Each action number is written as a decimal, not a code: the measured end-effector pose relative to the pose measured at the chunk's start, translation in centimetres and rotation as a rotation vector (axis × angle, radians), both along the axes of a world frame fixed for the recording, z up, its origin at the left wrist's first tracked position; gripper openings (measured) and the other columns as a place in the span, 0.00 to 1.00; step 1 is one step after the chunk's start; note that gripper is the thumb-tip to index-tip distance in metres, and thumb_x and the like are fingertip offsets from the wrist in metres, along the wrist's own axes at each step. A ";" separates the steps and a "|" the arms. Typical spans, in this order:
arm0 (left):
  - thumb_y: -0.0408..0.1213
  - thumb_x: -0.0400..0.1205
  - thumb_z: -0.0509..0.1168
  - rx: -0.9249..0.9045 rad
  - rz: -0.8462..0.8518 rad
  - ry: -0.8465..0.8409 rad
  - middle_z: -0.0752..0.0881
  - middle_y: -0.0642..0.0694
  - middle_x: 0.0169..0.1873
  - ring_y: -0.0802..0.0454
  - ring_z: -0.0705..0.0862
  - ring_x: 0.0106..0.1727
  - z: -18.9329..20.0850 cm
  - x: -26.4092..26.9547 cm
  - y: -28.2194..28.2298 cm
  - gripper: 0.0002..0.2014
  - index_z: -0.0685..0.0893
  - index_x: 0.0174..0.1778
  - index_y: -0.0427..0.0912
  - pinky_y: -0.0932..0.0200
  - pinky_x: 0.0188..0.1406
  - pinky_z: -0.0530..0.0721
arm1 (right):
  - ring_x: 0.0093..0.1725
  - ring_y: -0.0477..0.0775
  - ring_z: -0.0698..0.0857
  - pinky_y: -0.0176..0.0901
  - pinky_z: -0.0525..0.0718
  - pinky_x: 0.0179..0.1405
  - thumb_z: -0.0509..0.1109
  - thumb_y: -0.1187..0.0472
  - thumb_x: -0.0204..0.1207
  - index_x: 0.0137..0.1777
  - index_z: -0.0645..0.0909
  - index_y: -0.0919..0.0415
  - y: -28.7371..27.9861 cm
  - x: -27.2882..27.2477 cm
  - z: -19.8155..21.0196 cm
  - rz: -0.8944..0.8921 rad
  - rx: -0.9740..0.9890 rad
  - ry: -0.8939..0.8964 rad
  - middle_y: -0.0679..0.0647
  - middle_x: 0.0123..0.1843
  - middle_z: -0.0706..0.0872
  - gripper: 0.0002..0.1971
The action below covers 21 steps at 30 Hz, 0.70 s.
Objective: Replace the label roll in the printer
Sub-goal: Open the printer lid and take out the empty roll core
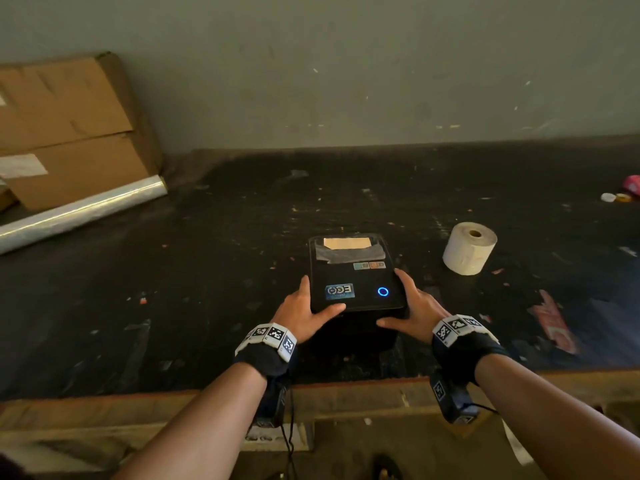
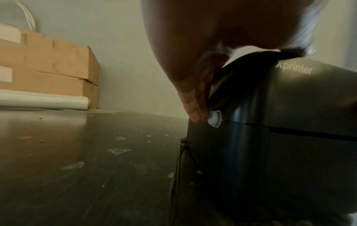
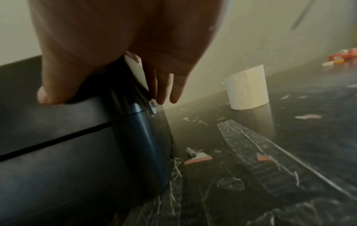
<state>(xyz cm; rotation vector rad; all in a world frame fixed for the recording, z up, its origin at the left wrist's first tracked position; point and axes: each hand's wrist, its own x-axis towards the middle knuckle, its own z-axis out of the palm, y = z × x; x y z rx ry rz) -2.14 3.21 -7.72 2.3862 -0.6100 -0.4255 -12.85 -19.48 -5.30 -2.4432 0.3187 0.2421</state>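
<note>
A black label printer [image 1: 356, 271] stands near the front of the dark table, lid down, a blue ring lit on top. My left hand [image 1: 317, 299] lies at its front left corner, thumb across the lid's front edge. In the left wrist view its straight fingers [image 2: 193, 107] touch a clear latch button [image 2: 214, 118] on the printer [image 2: 289, 107]. My right hand [image 1: 407, 303] mirrors this at the front right corner; its fingers [image 3: 162, 88] reach the right latch [image 3: 152, 108]. A white label roll [image 1: 469, 249] stands upright to the printer's right, also in the right wrist view [image 3: 246, 87].
Cardboard boxes [image 1: 69, 126] lean against the wall at back left, with a roll of clear film [image 1: 79, 211] in front of them. Small caps and a pink item [image 1: 620, 194] lie far right. A red wrapper [image 1: 554, 323] and tape scraps litter the table. The table's edge [image 1: 346, 386] runs just below my wrists.
</note>
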 end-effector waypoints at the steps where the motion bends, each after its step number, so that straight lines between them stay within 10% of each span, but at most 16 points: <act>1: 0.73 0.62 0.63 -0.030 -0.014 0.005 0.76 0.42 0.74 0.46 0.77 0.72 0.0 0.0 0.1 0.56 0.54 0.80 0.44 0.46 0.72 0.76 | 0.73 0.59 0.75 0.51 0.73 0.70 0.78 0.48 0.65 0.81 0.38 0.53 0.1 0.0 -0.2 -0.013 0.010 -0.013 0.60 0.78 0.70 0.57; 6: 0.59 0.65 0.74 -0.090 -0.063 -0.027 0.75 0.45 0.74 0.49 0.75 0.73 -0.1 -0.3 0.6 0.50 0.56 0.79 0.49 0.53 0.73 0.73 | 0.72 0.60 0.77 0.51 0.74 0.69 0.78 0.47 0.65 0.81 0.38 0.52 0.1 -0.2 -0.6 -0.036 0.012 -0.040 0.61 0.77 0.72 0.56; 21: 0.56 0.67 0.75 -0.128 -0.068 -0.016 0.77 0.44 0.72 0.49 0.76 0.72 -0.1 -0.2 0.8 0.48 0.58 0.79 0.48 0.59 0.70 0.73 | 0.70 0.61 0.78 0.54 0.77 0.69 0.78 0.45 0.63 0.80 0.39 0.47 -0.4 0.5 0.2 -0.006 -0.021 0.023 0.60 0.77 0.72 0.56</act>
